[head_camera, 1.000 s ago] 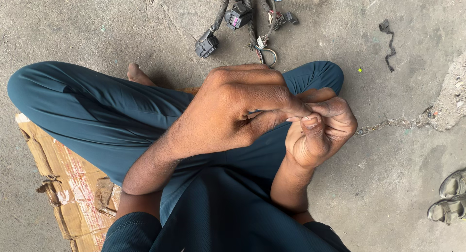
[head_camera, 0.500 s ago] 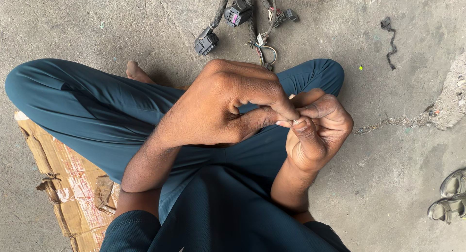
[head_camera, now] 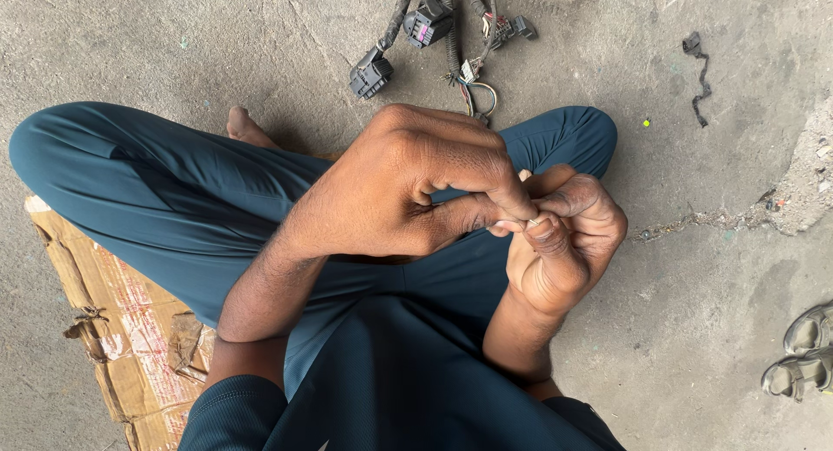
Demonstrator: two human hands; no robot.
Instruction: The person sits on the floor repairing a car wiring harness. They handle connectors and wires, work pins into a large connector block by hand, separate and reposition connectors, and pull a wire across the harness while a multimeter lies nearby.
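I sit cross-legged on a concrete floor in teal trousers (head_camera: 156,182). My left hand (head_camera: 408,190) reaches across my lap, its thumb and forefinger pinched on a tiny pale piece (head_camera: 532,219). My right hand (head_camera: 564,247) faces it with fingers curled, and its fingertips close on the same piece. The fingers hide most of it, so I cannot tell what it is. A black wire harness (head_camera: 451,26) with plug connectors (head_camera: 370,73) lies on the floor just beyond my knees.
Torn brown cardboard (head_camera: 104,303) lies under my left leg. A dark scrap of tape or cable (head_camera: 698,73) lies on the floor at the upper right. A pair of sandals (head_camera: 803,355) sits at the right edge. My bare foot (head_camera: 247,125) pokes out behind my left knee.
Both hands stay pressed together over my lap. The right fingers have uncurled a little, and the left fingertips have slid further onto the pinch point.
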